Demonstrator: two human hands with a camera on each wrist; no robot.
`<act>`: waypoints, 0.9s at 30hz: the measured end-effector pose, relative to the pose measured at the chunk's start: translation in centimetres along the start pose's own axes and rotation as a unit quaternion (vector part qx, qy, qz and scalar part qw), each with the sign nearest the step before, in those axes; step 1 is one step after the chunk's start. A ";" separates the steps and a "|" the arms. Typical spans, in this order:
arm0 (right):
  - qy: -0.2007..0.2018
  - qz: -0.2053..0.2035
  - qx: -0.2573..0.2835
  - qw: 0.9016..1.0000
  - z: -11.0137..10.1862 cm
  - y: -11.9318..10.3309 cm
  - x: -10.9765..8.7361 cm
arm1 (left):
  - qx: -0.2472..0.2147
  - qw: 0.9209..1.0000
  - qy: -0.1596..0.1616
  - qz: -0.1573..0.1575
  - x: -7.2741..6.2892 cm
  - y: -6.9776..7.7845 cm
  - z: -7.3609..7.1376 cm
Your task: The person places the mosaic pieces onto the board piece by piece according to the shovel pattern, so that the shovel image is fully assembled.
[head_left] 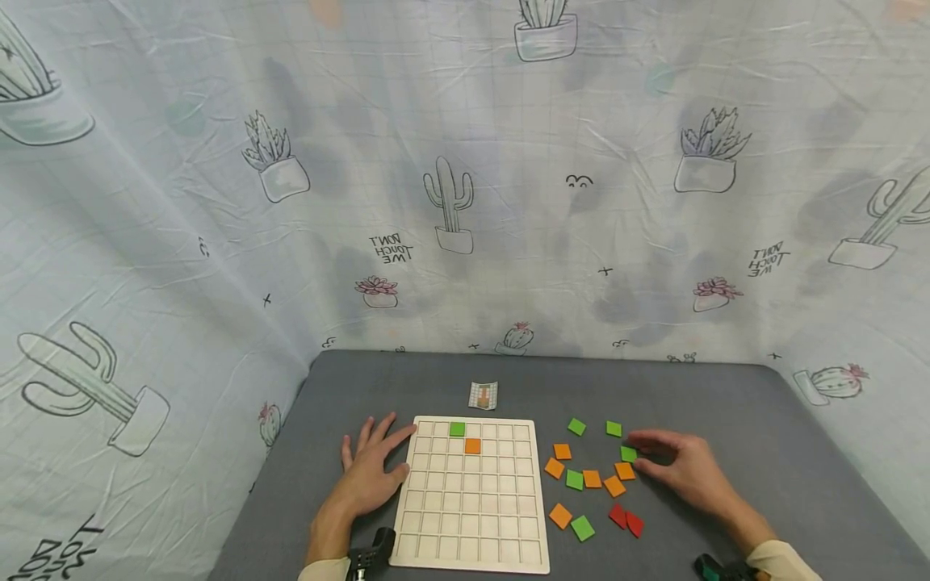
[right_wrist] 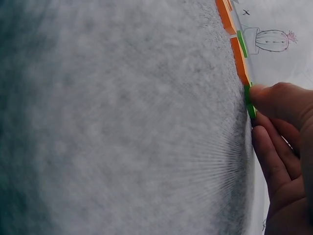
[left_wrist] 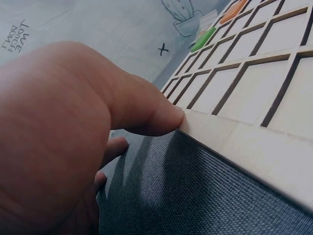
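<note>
A pale wooden grid board [head_left: 471, 492] lies on the grey table, with one green tile [head_left: 457, 429] and one orange tile [head_left: 473, 446] in its upper cells. My left hand [head_left: 370, 476] rests at the board's left edge with fingers spread; in the left wrist view a fingertip [left_wrist: 171, 119] touches the frame. To the right of the loose tiles, my right hand [head_left: 686, 468] pinches a green square tile [head_left: 628, 454] between thumb and fingers. That same green tile [right_wrist: 249, 102] shows at the thumb tip in the right wrist view, low at the table.
Several loose orange tiles [head_left: 592, 479] and green tiles [head_left: 575, 479] lie right of the board, with two red tiles [head_left: 626, 520] nearer the front. Behind the board lies a small printed card [head_left: 483, 395]. A cactus-print curtain [head_left: 508, 202] encloses the table.
</note>
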State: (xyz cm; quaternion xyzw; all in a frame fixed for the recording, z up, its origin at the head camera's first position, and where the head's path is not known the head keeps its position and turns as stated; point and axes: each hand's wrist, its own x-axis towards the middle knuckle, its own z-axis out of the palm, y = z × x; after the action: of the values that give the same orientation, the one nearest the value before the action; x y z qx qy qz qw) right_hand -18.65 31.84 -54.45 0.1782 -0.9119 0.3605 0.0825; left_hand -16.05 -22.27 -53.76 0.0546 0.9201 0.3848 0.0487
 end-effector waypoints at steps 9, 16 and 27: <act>-0.001 0.004 -0.017 1.000 0.1 -0.1 0.2 | -0.002 1.000 -0.003 0.002 -0.1 -0.1 -0.1; 0.005 -0.002 -0.017 1.000 0.1 -0.2 0.1 | 0.000 1.000 -0.003 0.001 -0.1 -0.2 0.0; 0.008 0.023 -0.014 1.000 -0.9 -1.1 0.3 | -0.003 1.000 -0.010 0.005 0.0 -0.1 -0.1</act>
State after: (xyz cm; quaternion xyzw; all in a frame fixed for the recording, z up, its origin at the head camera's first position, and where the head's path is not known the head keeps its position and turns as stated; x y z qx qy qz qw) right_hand -18.51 31.58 -53.02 0.1535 -0.9200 0.3508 0.0838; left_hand -16.10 -22.44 -53.76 0.0627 0.9180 0.3876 0.0557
